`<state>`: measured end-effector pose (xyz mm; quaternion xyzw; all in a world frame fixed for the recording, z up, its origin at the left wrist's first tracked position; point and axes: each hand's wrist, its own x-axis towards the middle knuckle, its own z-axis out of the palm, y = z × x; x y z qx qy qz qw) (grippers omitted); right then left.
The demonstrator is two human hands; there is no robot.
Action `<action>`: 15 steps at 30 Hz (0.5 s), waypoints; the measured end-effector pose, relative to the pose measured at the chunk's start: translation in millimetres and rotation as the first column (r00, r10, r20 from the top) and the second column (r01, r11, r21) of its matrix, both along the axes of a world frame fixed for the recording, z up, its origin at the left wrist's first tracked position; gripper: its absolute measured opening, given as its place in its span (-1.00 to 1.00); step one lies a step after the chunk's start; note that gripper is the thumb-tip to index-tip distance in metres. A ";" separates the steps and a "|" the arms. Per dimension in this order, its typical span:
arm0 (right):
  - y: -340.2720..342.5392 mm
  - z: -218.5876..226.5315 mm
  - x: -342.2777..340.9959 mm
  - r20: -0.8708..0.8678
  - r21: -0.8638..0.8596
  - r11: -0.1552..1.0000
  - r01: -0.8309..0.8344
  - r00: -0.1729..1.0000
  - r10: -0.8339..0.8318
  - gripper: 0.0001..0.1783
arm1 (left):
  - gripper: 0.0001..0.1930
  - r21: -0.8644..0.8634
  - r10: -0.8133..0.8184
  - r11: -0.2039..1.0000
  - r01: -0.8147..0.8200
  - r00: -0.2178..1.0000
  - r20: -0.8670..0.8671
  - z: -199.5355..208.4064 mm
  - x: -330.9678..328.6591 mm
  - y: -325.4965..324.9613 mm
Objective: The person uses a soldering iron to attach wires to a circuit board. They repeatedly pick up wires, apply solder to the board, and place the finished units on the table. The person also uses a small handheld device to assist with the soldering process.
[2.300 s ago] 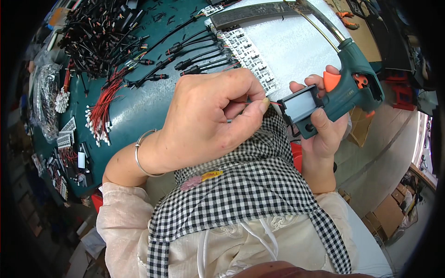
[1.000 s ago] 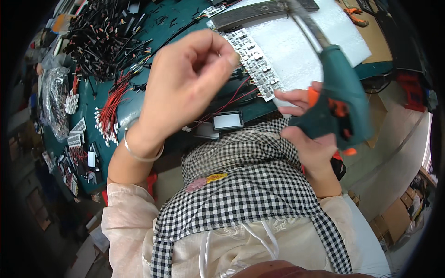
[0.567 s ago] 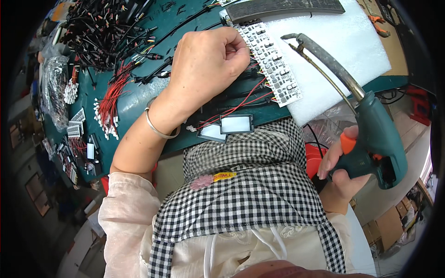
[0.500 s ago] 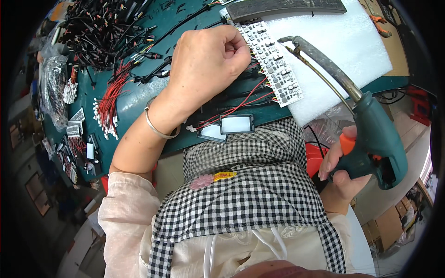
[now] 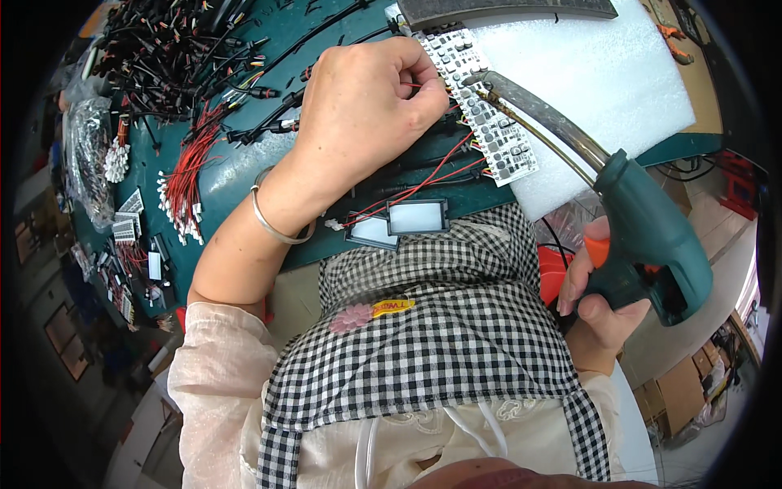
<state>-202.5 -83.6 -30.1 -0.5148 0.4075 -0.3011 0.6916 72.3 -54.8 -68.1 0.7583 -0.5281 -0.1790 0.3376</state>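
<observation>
My left hand (image 5: 358, 114) is closed in a pinch on a thin red wire (image 5: 413, 85) at the near-left edge of a white circuit board panel (image 5: 498, 134). Fingers hide most of that wire. In my right hand (image 5: 607, 322) is a green soldering gun (image 5: 656, 232) with an orange trigger, gripped by its handle. Its tip (image 5: 481, 81) points left, over or on the board; contact cannot be made out. Red and black wires (image 5: 444, 167) run from the panel's edge. Two small black-framed white panels (image 5: 417, 218) lie at the table's near edge.
White foam sheet (image 5: 603, 90) lies under the board, and a dark bar (image 5: 513, 10) rests across its far side. A heap of black cables (image 5: 175, 49) and a bundle of red wires (image 5: 191, 175) cover the left of the green table (image 5: 244, 175). Orange-handled pliers (image 5: 676, 42) lie far right.
The soldering gun has moved left, bringing its tip from the foam beside the panel to over the board. My left hand stays at the board's edge, shifted slightly right.
</observation>
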 end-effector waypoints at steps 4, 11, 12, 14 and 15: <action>-0.9 -2.4 1.8 0.008 -0.023 1.000 -0.016 1.000 0.016 -0.11 | -0.92 -0.038 0.010 0.999 -0.009 1.000 0.015 -0.8 -1.1 1.0; -1.8 3.9 1.4 -0.008 0.165 0.981 -0.100 0.995 0.102 -0.30 | -0.93 -0.049 0.008 0.999 -0.006 0.999 0.049 -1.7 -1.1 2.0; -1.6 3.0 2.1 -0.008 0.145 0.985 -0.096 0.995 0.098 -0.30 | -0.93 -0.055 0.007 0.998 -0.005 0.999 0.052 -1.8 -1.4 1.6; 0.2 -2.2 3.0 -0.005 0.089 0.993 -0.077 0.997 0.078 -0.30 | -0.93 -0.061 0.004 0.998 -0.001 0.998 0.057 -1.6 -1.5 1.1; 0.4 -3.1 3.9 -0.007 0.071 0.995 -0.071 0.997 0.072 -0.31 | -0.93 -0.062 0.005 0.998 -0.001 0.998 0.059 -1.5 -1.3 1.4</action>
